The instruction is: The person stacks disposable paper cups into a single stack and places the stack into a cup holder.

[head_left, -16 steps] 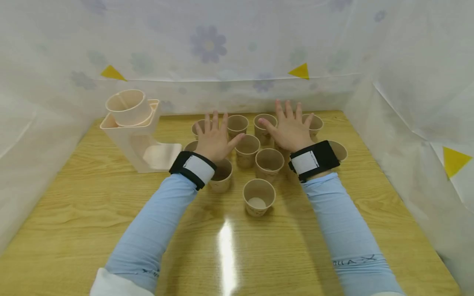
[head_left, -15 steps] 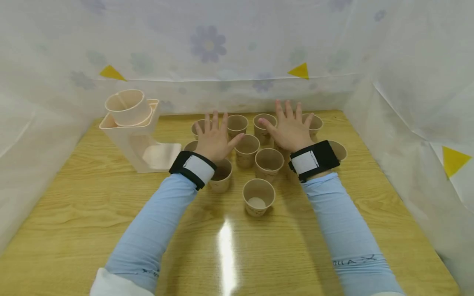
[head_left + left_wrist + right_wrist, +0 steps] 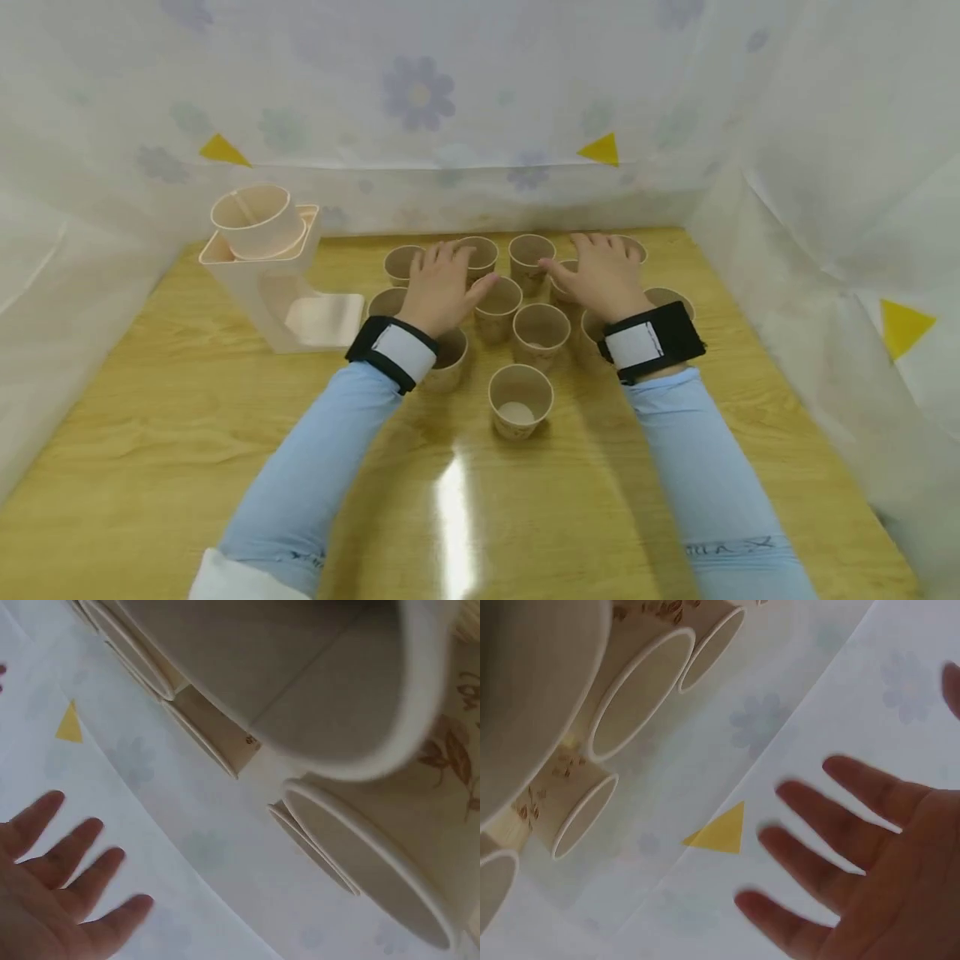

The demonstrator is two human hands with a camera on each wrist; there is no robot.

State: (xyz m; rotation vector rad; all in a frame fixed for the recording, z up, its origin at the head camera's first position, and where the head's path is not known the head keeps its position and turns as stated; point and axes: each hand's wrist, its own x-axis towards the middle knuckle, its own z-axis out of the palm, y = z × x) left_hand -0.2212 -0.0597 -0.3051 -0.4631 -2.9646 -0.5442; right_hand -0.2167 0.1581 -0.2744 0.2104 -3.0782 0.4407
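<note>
Several brown paper cups stand upright in rows on the wooden table, narrowing toward one front cup (image 3: pixel 521 402). My left hand (image 3: pixel 437 290) is spread palm down above the cups on the left, its thumb over the rim of a middle cup (image 3: pixel 497 310). Over the right-hand cups hovers my right hand (image 3: pixel 604 279), fingers apart and slightly bent. In the left wrist view the left fingers (image 3: pixel 112 926) hold nothing, with printed cup sides nearby. The right wrist view likewise has the right fingers (image 3: pixel 810 862) bare, away from the cup rims (image 3: pixel 641 694).
At the back left stands a cream plastic dispenser (image 3: pixel 258 283) with a round cup-like top. White flowered sheeting (image 3: pixel 420 92) encloses the back and sides, marked with yellow triangles (image 3: pixel 600 150). Wooden table surface (image 3: pixel 187 433) extends in front of the cups.
Both hands have drawn slightly back, and their fingers now bend forward and down rather than pointing straight up. The right hand has shifted a little to the right. The cups stay in place.
</note>
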